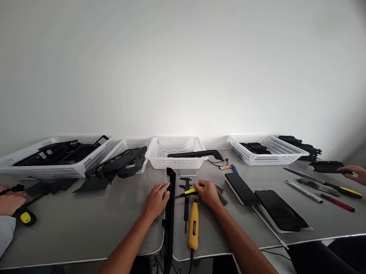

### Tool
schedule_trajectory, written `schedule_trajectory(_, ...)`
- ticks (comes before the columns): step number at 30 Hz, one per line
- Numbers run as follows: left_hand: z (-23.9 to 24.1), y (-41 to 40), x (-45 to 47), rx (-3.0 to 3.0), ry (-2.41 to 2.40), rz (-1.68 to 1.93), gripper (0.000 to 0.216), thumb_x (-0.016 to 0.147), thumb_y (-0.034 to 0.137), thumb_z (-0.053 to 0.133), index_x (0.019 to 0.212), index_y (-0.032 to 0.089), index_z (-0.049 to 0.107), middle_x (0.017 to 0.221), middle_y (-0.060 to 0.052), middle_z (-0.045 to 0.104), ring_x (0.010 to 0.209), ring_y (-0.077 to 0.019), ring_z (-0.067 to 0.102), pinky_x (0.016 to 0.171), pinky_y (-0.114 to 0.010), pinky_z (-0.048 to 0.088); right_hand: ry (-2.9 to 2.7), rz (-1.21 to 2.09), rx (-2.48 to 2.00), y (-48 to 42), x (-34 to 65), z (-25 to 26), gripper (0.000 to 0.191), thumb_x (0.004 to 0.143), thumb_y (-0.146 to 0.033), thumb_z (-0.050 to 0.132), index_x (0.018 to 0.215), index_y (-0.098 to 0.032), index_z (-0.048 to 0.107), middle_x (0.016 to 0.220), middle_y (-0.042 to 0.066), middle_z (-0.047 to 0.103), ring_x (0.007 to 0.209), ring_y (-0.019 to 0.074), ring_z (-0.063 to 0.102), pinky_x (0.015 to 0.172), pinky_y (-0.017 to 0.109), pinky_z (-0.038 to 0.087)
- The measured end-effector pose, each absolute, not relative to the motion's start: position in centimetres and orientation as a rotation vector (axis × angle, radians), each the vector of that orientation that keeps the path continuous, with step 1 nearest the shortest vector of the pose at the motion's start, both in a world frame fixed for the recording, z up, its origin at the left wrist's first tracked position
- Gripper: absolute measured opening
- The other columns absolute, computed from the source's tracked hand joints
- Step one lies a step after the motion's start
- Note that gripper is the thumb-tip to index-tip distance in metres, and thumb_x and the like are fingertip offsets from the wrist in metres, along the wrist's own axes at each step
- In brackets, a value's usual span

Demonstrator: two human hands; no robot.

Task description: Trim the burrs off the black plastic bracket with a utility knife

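A long black plastic trim strip (170, 196) runs lengthwise toward me over the gap between the two tables, its near end past the front edge. My left hand (157, 200) is closed on its left side, fingertips on the upper part. My right hand (208, 193) grips a slim yellow-and-black tool (190, 191) whose narrow dark tip points left toward the strip. Under that tool lies a dark caliper (186, 211). Nearer to me is a yellow corded hand tool (193, 229). A grey piece of cloth or abrasive (222, 196) sits partly behind my right hand.
A white basket (178, 163) holding a curved black part (198, 153) stands ahead. Other baskets (81, 169) (271, 159) hold black parts. Two dark-screened devices (241, 189) (281, 209) and a yellow-handled file (346, 191) lie right. Co-workers' hands (8, 201) (362, 177) work at both sides.
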State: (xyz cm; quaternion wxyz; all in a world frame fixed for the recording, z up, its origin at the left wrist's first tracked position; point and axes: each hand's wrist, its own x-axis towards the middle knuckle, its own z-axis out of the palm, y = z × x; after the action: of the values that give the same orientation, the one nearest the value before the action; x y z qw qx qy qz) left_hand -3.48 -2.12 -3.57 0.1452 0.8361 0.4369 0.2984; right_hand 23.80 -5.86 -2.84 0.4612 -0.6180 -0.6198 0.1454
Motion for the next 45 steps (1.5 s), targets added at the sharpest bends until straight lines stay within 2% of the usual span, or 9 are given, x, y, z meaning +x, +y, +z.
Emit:
schedule_trajectory(10, -3.7, -2.0, -3.6, 2.413, 1.255, 0.876, 0.046, 0.105, 0.035, 0.044, 0.148, 0.026, 0.060, 0.139, -0.008, 0.069, 0.129, -0.0255, 0.061, 0.110, -0.045, 0.052, -1.513, 0.390, -1.503, -5.6, 23.3, -3.1, 0.048, 0.089, -0.051, 0.055, 0.056, -0.020, 0.040, 0.053, -0.003, 0.038, 0.053, 0.0101, 0.035, 0.052, 0.024, 0.026)
schedule_trajectory(17, -3.8, -2.0, -3.5, 2.419, 1.256, 0.885, 0.046, 0.105, 0.032, 0.044, 0.147, 0.026, 0.060, 0.139, -0.009, 0.069, 0.130, -0.0260, 0.061, 0.111, -0.046, 0.051, -1.496, 0.419, -1.481, -5.8, 22.9, -2.9, 0.051, 0.091, -0.058, 0.055, 0.060, -0.021, 0.041, 0.056, -0.003, 0.039, 0.057, 0.0112, 0.037, 0.053, 0.024, 0.028)
schedule_trajectory(28, -3.6, -2.0, -3.4, 2.420, 1.265, 0.868, 0.047, 0.105, 0.033, 0.043, 0.147, 0.024, 0.061, 0.139, -0.010, 0.070, 0.129, -0.0265, 0.061, 0.111, -0.046, 0.052, -1.516, 0.482, -1.487, -5.8, 22.8, -2.8, 0.043, 0.086, -0.045, 0.055, 0.058, -0.022, 0.032, 0.056, -0.004, 0.033, 0.055, 0.0097, 0.033, 0.052, 0.023, 0.026)
schedule_trajectory(45, -3.5, -2.1, -3.3, 2.428, 1.255, 0.890, 0.046, 0.104, 0.029, 0.044, 0.147, 0.026, 0.061, 0.138, -0.008, 0.070, 0.129, -0.0258, 0.062, 0.110, -0.045, 0.051, -1.603, 0.564, -1.411, -6.1, 22.0, -2.4, 0.038, 0.083, -0.041, 0.054, 0.057, -0.021, 0.035, 0.056, -0.003, 0.038, 0.057, 0.0102, 0.035, 0.055, 0.024, 0.027)
